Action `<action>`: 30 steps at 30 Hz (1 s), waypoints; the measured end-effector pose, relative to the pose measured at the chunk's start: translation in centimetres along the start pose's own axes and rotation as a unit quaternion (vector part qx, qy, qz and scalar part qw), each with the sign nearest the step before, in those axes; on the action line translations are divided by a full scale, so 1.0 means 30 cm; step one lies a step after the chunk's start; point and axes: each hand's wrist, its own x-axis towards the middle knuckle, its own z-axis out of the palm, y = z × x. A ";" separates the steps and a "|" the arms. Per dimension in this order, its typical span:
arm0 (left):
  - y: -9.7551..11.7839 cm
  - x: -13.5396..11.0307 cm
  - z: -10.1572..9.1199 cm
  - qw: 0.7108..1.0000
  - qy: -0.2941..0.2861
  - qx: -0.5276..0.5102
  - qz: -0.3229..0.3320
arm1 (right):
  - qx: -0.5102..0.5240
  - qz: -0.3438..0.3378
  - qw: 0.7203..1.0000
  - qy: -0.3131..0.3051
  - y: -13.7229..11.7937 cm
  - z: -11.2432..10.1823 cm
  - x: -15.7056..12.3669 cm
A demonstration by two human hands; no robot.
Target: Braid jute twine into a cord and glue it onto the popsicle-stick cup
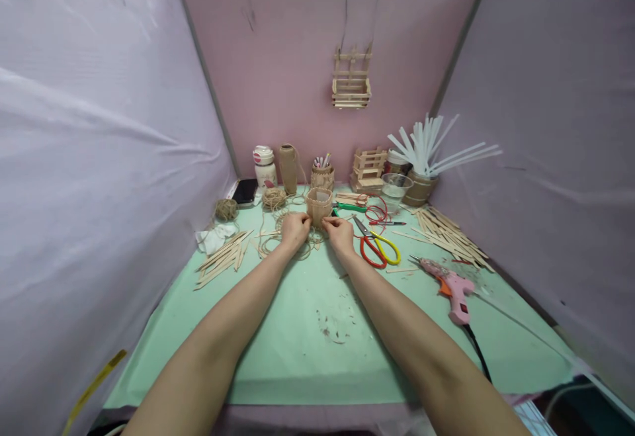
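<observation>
1. A small tan open-topped container of wood and twine (pixel 319 205) stands upright near the middle of the pale green tabletop (pixel 297 330), between the two hands.
2. The left hand (pixel 296 229) meets its lower left side, knuckles up, fingers curled and bunched toward the base.
3. The right hand (pixel 338 233) mirrors it at the lower right, thumb and forefinger drawn together; whether either hand pinches the container or a strand, I cannot tell.
4. Both bare forearms reach forward from the near edge, converging on the container.
5. Loose coils of beige twine (pixel 270 245) lie around the left hand.
6. Scissors with red and yellow handles (pixel 377 251) lie just beside the right hand.
7. Farther right, a pink glue gun with an orange trigger (pixel 454 288) lies on its side.
</observation>
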 end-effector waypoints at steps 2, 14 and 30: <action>0.003 -0.002 -0.002 1.000 -0.002 -0.006 0.002 | -0.003 0.006 1.000 0.000 -0.007 0.001 -0.001; 0.014 -0.002 -0.008 1.000 -0.020 -0.010 -0.006 | -0.014 0.018 1.000 0.003 -0.009 0.013 0.011; 0.061 0.010 0.038 0.997 -0.002 -0.039 -0.061 | -0.126 -0.011 0.991 0.055 -0.041 0.031 0.025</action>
